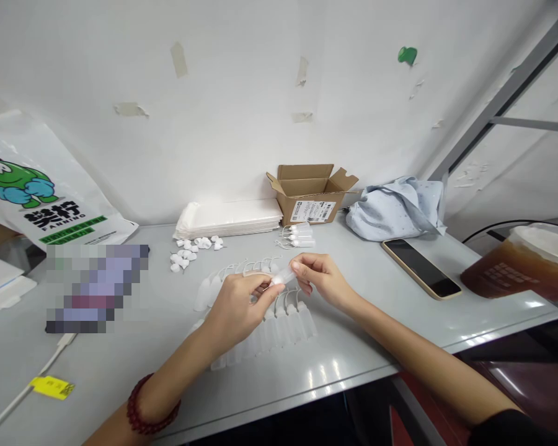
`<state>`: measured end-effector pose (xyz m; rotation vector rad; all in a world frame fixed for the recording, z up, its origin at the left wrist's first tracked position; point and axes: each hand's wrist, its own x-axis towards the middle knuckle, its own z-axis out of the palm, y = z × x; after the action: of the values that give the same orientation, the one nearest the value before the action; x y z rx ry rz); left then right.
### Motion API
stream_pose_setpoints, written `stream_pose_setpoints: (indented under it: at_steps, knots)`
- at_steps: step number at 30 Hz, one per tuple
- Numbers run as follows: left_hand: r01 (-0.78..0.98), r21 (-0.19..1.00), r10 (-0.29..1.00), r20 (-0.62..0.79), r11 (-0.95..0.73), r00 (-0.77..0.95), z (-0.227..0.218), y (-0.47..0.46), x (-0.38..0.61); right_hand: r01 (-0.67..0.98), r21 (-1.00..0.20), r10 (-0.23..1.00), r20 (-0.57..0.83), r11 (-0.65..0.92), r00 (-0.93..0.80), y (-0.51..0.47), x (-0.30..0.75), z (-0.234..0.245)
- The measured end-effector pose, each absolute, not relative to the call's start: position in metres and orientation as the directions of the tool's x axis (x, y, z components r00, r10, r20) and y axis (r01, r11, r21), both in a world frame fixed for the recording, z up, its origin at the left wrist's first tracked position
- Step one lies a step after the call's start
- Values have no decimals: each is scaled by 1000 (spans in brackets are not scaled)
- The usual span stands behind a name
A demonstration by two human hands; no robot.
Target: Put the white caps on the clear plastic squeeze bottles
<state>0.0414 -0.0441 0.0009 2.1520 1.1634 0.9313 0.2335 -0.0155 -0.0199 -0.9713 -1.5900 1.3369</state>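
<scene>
Between my two hands, above the middle of the table, is a small translucent plastic bottle point(285, 276). My left hand point(242, 303) pinches its cap end with thumb and fingers. At the other end, my right hand point(320, 279) grips the bottle's body. Rows of similar bottles point(283, 327) with thin white strap loops lie on the table under and behind my hands; my left hand partly covers them. Farther back, a few more bottles point(302, 235) lie in front of the cardboard box. Small white caps point(193, 249) are scattered to the left.
A stack of white sheets or bags point(232, 217) and an open cardboard box point(312, 197) stand by the wall. Light blue cloth point(397, 207), a phone point(421, 267) and a drink cup point(521, 263) are right. A printed bag point(46, 186) and a cable point(32, 385) are left.
</scene>
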Motion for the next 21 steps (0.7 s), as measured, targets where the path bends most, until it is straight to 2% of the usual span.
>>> stream_pose_setpoints:
  at_steps: [3, 5, 10, 12, 13, 15, 18, 21]
  knots:
    - [518, 503, 720, 543, -692, 433, -8, -41, 41, 33, -996, 933, 66, 83, -353, -16, 232, -19]
    - [517, 397, 638, 616, -758, 462, -13, -40, 42, 39, -997, 944, 49, 65, -326, -17, 230, -19]
    - [541, 187, 507, 675, -820, 536, -19, -37, 42, -14, -1000, 972, -4, -7, -234, -19, 223, -20]
    - [548, 166, 502, 669, -820, 548, -19, -38, 43, -57, -997, 974, -34, -48, -224, -19, 221, -21]
    - [553, 195, 525, 660, -810, 537, -18, -38, 44, -72, -996, 973, -43, -61, -226, -19, 221, -21]
    - [561, 344, 633, 609, -753, 477, -14, -40, 45, -95, -994, 973, -29, -52, -227, -18, 221, -21]
    - [543, 627, 829, 407, -559, 384, -4, -44, 48, -115, -993, 975, 45, 20, -219, -19, 222, -20]
    - [542, 750, 911, 200, -380, 361, 3, -46, 50, -131, -990, 971, 74, 45, -228, -22, 222, -19]
